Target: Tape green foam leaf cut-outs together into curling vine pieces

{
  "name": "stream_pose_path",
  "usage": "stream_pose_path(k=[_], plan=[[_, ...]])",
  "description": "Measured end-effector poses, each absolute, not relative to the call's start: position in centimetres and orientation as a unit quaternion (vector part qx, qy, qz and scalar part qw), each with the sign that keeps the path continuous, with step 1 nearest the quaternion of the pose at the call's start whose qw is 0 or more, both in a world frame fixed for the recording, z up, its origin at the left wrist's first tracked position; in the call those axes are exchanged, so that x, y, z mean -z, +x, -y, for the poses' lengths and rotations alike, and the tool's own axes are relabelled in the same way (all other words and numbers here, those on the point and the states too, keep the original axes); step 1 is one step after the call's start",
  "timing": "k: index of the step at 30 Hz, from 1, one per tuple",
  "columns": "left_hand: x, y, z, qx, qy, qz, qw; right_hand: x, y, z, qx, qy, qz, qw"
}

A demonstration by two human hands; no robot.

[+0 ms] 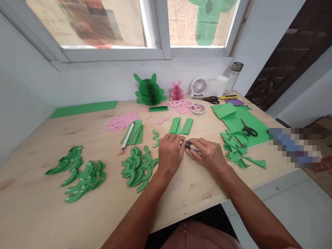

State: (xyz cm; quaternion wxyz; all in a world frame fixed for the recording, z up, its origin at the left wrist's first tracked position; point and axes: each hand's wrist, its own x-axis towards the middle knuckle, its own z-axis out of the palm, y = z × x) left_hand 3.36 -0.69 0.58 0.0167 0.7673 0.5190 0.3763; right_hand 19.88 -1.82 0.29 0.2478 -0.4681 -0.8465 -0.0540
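My left hand point(169, 152) is closed in a pinch at a small dark piece point(187, 144), whose kind I cannot make out. My right hand point(211, 154) has its fingers closed on a roll of tape point(188, 153), partly hidden behind them. Both hands are close together just above the table. Beside my left hand lies a wavy green paper strip point(156, 138) with white marks. A heap of curved green paper pieces point(137, 167) sits to its left. Beyond the hands lie folded green paper strips point(187, 126).
Green scraps point(234, 147), black scissors point(249, 129) and a green sheet point(255, 129) lie at right. More marked green pieces point(86, 180) are at left. A white pen point(128, 136) rests on green strips. Behind stand a green honeycomb paper figure point(150, 90), a fan point(198, 86) and a bottle point(233, 77).
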Motion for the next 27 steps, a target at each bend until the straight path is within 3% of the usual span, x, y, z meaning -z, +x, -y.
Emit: stream_pose_path(k=[12, 24, 27], plan=[[-0.74, 2.45, 0.09, -0.335, 0.789, -0.512, 0.059, -0.03, 19.82, 1.81, 0.049, -0.45, 0.854, 0.256], [-0.35, 2.58, 0.08, -0.373, 0.758, -0.533, 0.046, -0.15, 19.83, 1.76, 0.048, -0.459, 0.851, 0.252], [-0.32, 2.36, -0.05, -0.412, 0.72, -0.553, 0.084, -0.24, 19.8, 1.82, 0.041, -0.465, 0.848, 0.253]])
